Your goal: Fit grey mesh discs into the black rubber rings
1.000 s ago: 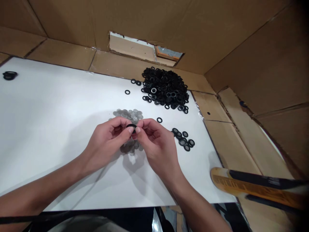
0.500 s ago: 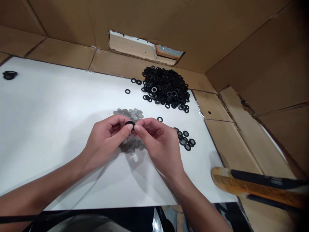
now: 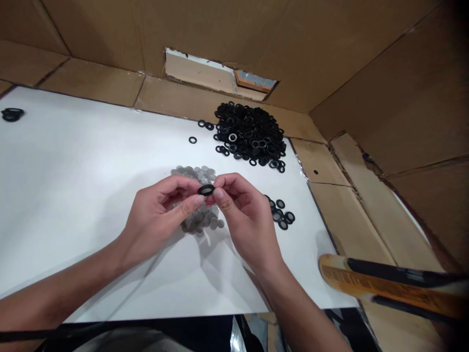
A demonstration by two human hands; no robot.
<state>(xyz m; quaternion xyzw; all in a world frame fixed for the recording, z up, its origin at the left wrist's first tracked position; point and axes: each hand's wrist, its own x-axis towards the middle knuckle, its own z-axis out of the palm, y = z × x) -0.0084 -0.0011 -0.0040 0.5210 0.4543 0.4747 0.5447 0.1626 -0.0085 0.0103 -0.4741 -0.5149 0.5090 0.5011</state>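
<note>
Between my two hands is a black rubber washer (image 3: 206, 190) with a grey mesh disc in its middle. The right hand (image 3: 246, 215) pinches its right edge between thumb and fingers. My left hand (image 3: 161, 210) has its thumb and fingertips closed against the left edge. Below them lies a pile of grey mesh discs (image 3: 200, 220), partly hidden by both hands. To the right of my right hand sits a small group of black washers with grey discs in them (image 3: 280, 216). Farther back rises a large heap of plain black washers (image 3: 252, 129).
Cardboard walls (image 3: 220, 29) enclose the white table surface (image 3: 73, 161), with a cut-out slot (image 3: 201, 71) at the back. A yellow-and-black handled object (image 3: 366, 276) juts in from the right. Several black rings (image 3: 13, 115) lie far left.
The washer has tilted so its face with the grey disc shows. My left thumb has drawn back from its centre, and both hands have shifted slightly.
</note>
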